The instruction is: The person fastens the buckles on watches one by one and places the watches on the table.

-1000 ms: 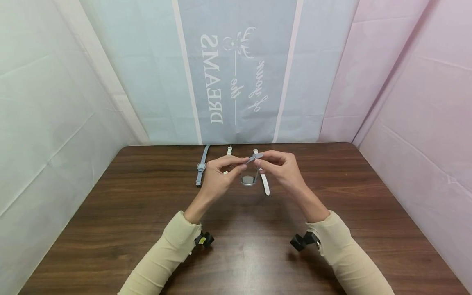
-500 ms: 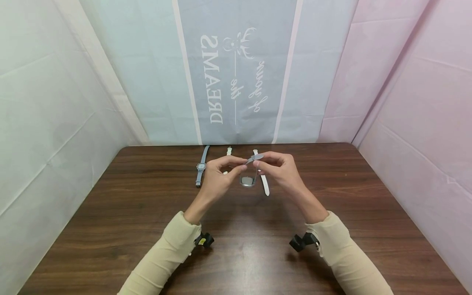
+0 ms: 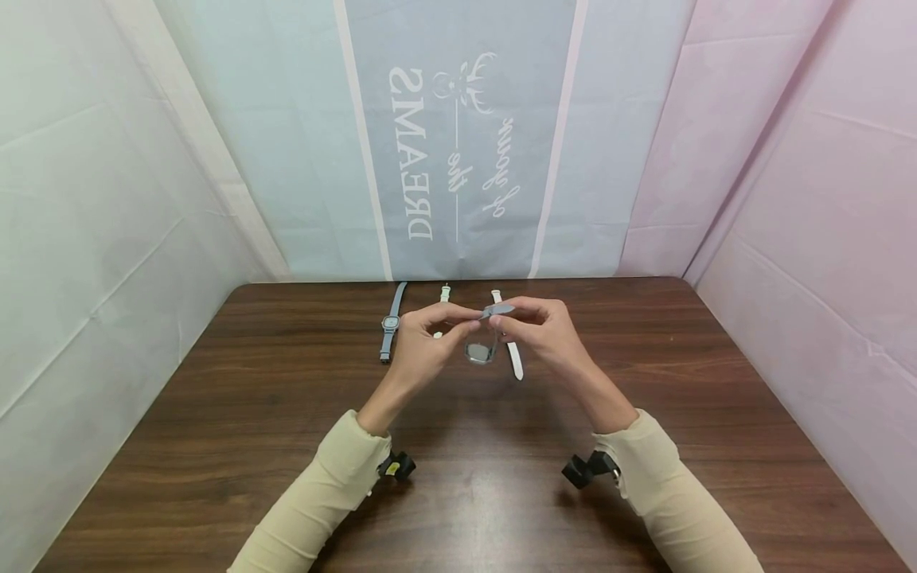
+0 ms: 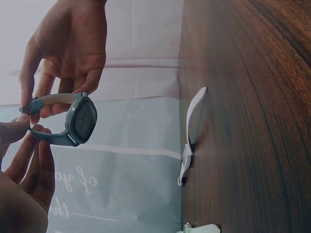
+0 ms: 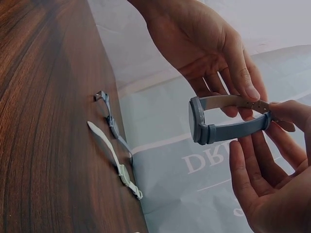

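A watch (image 3: 480,352) with a blue-grey strap hangs above the table, its strap bent into a loop and its case lowest. Pinched at the overlapping strap ends, it sits between my left hand (image 3: 421,342) and right hand (image 3: 548,328). In the left wrist view the round dark dial (image 4: 83,121) faces outward. The right wrist view shows the strap (image 5: 235,129) with a tan lining and small holes; the left thumb presses the lining, while right fingers hold where the ends meet at the keeper. Fingers partly cover the buckle.
On the dark wooden table (image 3: 458,493) behind the hands lie a blue watch (image 3: 390,323), a pale greenish-white watch (image 3: 446,294), partly hidden by the left hand, and a white watch (image 3: 516,362), partly behind the right hand. A printed cloth (image 3: 458,143) hangs at the back edge.
The hanging watch case has shifted slightly left and tilted so more of it shows. My right hand has edged left along the strap end; the left hand stays nearly still.
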{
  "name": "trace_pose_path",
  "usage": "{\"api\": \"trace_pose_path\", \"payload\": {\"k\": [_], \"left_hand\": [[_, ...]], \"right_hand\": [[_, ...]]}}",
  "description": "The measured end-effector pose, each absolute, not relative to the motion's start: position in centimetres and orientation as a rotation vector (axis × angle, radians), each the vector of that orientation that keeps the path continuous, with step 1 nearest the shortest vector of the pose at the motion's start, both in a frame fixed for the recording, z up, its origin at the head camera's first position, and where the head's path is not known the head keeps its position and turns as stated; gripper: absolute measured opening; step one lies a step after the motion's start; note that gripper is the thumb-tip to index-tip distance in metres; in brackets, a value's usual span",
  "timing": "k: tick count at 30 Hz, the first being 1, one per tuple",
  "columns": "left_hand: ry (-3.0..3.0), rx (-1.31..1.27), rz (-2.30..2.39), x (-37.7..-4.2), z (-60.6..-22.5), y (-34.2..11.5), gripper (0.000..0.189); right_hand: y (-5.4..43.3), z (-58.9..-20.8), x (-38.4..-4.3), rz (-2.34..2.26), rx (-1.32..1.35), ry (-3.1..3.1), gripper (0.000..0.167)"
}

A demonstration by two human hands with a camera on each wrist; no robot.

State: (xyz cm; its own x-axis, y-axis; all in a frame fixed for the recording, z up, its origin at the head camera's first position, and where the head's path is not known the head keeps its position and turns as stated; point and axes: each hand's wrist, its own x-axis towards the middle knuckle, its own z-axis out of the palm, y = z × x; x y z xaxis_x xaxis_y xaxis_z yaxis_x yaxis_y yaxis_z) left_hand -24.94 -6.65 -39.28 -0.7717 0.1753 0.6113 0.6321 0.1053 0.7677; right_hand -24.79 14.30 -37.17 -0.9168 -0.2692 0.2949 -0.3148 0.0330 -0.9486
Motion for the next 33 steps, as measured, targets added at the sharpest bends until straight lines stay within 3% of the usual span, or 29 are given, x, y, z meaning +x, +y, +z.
{"api": "trace_pose_path", "payload": {"k": [33], "left_hand": [[-2.002, -0.891, -1.610, -25.07, -39.34, -6.44, 0.009]], "right_hand": [[14.48, -37.22, -25.06, 2.062, 0.664, -2.323, 0.027]]}}
